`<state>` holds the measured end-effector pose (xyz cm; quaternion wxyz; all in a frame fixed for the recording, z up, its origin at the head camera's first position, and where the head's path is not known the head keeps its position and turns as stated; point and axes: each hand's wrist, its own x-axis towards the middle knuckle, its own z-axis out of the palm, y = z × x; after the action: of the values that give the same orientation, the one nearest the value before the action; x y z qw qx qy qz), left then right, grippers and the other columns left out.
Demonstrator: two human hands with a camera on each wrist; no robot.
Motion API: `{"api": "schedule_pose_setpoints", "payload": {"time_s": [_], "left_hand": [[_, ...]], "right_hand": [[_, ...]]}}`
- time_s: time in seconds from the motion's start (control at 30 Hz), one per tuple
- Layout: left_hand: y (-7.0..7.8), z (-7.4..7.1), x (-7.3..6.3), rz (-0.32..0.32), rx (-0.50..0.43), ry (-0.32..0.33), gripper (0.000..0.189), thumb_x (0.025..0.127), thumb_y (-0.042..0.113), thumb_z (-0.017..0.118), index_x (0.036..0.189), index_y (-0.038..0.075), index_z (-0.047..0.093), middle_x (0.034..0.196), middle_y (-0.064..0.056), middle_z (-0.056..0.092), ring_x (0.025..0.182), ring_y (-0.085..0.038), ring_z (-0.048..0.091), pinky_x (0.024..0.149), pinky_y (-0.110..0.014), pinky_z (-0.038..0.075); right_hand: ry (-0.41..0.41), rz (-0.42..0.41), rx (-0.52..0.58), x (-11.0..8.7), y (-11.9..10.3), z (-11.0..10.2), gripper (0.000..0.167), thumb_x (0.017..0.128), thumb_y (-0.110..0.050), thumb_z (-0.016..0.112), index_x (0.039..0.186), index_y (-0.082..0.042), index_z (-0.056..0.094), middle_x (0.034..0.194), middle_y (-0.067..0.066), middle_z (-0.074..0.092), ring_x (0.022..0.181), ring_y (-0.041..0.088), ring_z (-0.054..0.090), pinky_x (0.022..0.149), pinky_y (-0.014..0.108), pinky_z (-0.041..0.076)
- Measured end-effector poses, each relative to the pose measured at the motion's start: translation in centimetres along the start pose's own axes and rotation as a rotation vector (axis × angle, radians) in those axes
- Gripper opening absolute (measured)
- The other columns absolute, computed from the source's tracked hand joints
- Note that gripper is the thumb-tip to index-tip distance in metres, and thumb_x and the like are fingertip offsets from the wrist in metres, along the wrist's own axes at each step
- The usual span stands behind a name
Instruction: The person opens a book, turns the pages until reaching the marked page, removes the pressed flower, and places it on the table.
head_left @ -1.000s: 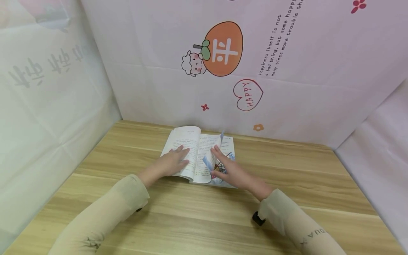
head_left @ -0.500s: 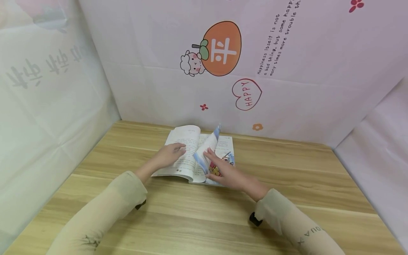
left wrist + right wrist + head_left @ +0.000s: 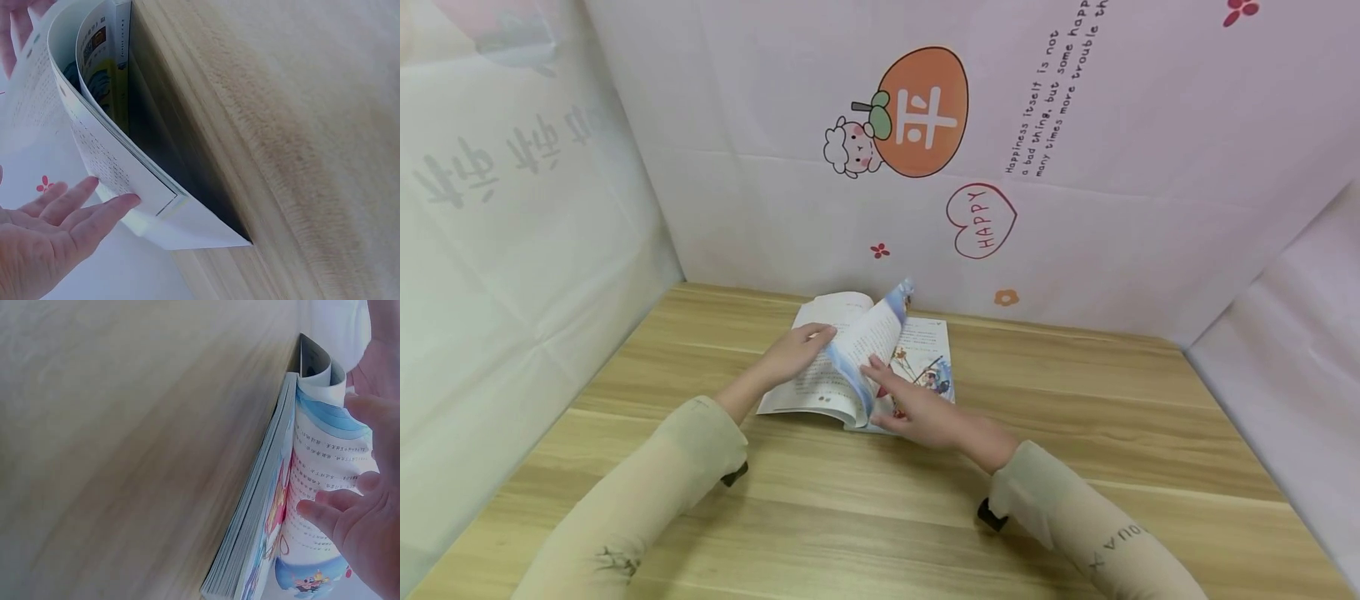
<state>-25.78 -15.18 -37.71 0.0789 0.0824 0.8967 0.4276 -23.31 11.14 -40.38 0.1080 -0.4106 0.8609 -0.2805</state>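
An open book point(image 3: 808, 398) with printed text lies near the back of the wooden table. One blue-edged page point(image 3: 868, 337) stands curled over between its two halves. My right hand point(image 3: 921, 414) presses that page leftward with spread fingers; in the right wrist view its fingertips point(image 3: 310, 511) lie along the curved sheet. My left hand point(image 3: 792, 357) is over the left half, its fingertips near the edge of the curled page. Seen from the left wrist, the fingers point(image 3: 94, 222) are extended against the left pages. A colourful illustration point(image 3: 934, 379) shows on the right half.
The wooden table point(image 3: 865, 517) extends around the book. Behind it rises a white cloth backdrop point(image 3: 760, 208) with printed cartoons and lettering, and similar cloth hangs at the left and right sides. A black band point(image 3: 992, 515) is at the right wrist.
The blue-edged page has swung from right to left, pushed by my right hand. My left hand has lifted off the flat left page and shifted slightly up, close to the turning page's edge.
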Motion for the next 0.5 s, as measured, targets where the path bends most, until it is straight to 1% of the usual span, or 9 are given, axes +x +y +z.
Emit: {"api": "schedule_pose_setpoints", "payload": {"time_s": [0.07,0.13,0.2,0.3,0.4,0.5], "left_hand": [[0.0,0.0,0.0,-0.008,-0.011,0.014,0.065,0.109,0.048,0.035,0.154,0.002,0.043,0.152,-0.027,0.047,0.139,-0.046,0.045,0.111,-0.06,0.038],[-0.1,0.0,0.1,-0.008,-0.022,0.025,0.064,0.109,0.047,0.038,0.154,0.003,0.042,0.151,-0.027,0.047,0.138,-0.045,0.046,0.111,-0.06,0.038],[-0.1,-0.1,0.1,-0.001,-0.02,0.035,0.063,0.108,0.045,0.042,0.155,0.002,0.041,0.15,-0.028,0.048,0.139,-0.044,0.046,0.112,-0.059,0.037],[-0.1,-0.1,0.2,0.016,0.013,0.05,0.064,0.107,0.041,0.049,0.156,0.001,0.038,0.151,-0.028,0.046,0.14,-0.042,0.045,0.114,-0.056,0.036],[-0.2,0.0,0.2,0.029,0.053,0.067,0.066,0.104,0.034,0.056,0.157,0.001,0.034,0.152,-0.03,0.044,0.141,-0.043,0.044,0.115,-0.055,0.035],[-0.1,0.1,0.2,0.036,0.066,0.084,0.071,0.101,0.027,0.061,0.158,0.001,0.029,0.151,-0.032,0.044,0.14,-0.045,0.043,0.114,-0.056,0.035]], "right_hand": [[-0.003,-0.012,-0.004,0.1,-0.2,0.1,0.073,0.103,-0.022,0.066,0.163,-0.012,0.026,0.171,0.007,0.01,0.152,0.028,0.025,0.115,0.048,0.036],[-0.011,-0.01,-0.014,0.2,-0.3,0.2,0.073,0.103,-0.022,0.066,0.163,-0.014,0.027,0.171,0.006,0.01,0.152,0.025,0.025,0.115,0.046,0.037],[-0.019,-0.012,-0.02,0.4,-0.4,0.4,0.072,0.102,-0.022,0.066,0.163,-0.015,0.028,0.171,0.005,0.011,0.153,0.023,0.023,0.118,0.045,0.033],[-0.036,-0.009,-0.032,0.6,-0.7,0.7,0.072,0.102,-0.024,0.067,0.163,-0.016,0.029,0.171,0.003,0.012,0.153,0.022,0.023,0.119,0.044,0.031],[-0.05,-0.002,-0.043,0.8,-0.9,0.9,0.071,0.102,-0.025,0.067,0.163,-0.017,0.031,0.171,0.002,0.013,0.152,0.025,0.027,0.119,0.046,0.03],[-0.06,0.01,-0.066,0.9,-1.1,1.1,0.071,0.102,-0.027,0.067,0.163,-0.019,0.031,0.171,0.001,0.013,0.151,0.028,0.028,0.118,0.047,0.031]]}}
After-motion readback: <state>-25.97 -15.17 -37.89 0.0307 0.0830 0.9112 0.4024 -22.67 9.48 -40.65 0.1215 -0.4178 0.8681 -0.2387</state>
